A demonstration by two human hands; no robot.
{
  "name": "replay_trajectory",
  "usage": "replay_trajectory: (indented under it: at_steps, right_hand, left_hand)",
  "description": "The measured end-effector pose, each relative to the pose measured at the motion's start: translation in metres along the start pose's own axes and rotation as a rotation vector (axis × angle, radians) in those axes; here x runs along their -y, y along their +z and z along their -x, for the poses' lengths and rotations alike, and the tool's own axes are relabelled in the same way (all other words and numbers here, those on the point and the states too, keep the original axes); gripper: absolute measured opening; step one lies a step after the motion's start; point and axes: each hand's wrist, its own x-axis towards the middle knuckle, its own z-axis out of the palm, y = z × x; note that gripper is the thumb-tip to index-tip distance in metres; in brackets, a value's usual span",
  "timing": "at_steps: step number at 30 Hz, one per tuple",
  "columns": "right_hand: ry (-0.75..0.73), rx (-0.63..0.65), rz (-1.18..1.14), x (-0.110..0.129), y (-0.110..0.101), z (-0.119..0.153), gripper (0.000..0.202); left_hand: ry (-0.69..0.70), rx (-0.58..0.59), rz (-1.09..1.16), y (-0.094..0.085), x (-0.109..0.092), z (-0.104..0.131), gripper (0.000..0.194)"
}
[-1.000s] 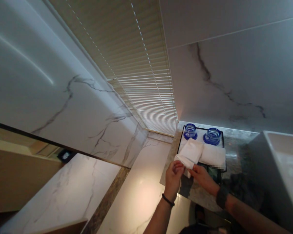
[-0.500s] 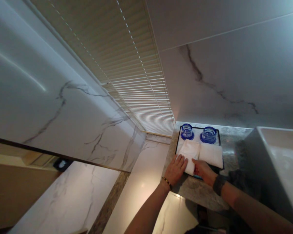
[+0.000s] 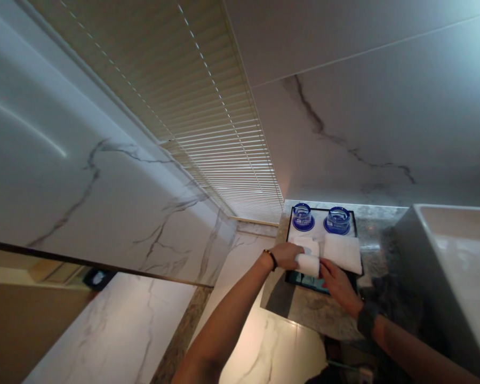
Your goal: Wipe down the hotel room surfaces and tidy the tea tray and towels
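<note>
Your left hand (image 3: 288,255) rests on a small white cloth towel (image 3: 309,260), partly rolled, with the fingers curled over the roll's near end; whether they pinch it cannot be told. Your right hand (image 3: 338,280) lies just right of the roll, its fingertips touching the cloth's edge, fingers close together. The towel sits on a black rectangular tray (image 3: 304,280) on the grey stone counter (image 3: 324,314). Just right of your fingers lies a second folded white towel (image 3: 343,252). Beyond your fingertips stand two blue-rimmed glass cups (image 3: 303,216).
</note>
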Motion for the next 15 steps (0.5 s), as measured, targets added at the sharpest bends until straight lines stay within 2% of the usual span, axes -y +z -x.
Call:
replay_trajectory:
  at_steps: [3, 5, 10, 15]
  right_hand:
    - [0.006, -0.014, -0.006, -0.002, 0.004, 0.001, 0.065]
    - [0.003, -0.014, -0.012, -0.003, 0.005, 0.002, 0.069]
    - [-0.042, -0.003, -0.012, -0.007, 0.006, 0.002, 0.075]
    - [-0.120, -0.030, 0.055, -0.011, 0.008, -0.006, 0.075]
  left_hand:
    - [-0.038, -0.049, 0.145, -0.015, 0.018, -0.030, 0.042]
    - [-0.102, -0.134, 0.245, -0.013, 0.029, -0.043, 0.037]
    - [-0.258, -0.386, 0.355, 0.018, 0.040, -0.050, 0.030]
    - [-0.417, -0.626, 0.283, 0.044, 0.024, -0.049, 0.034]
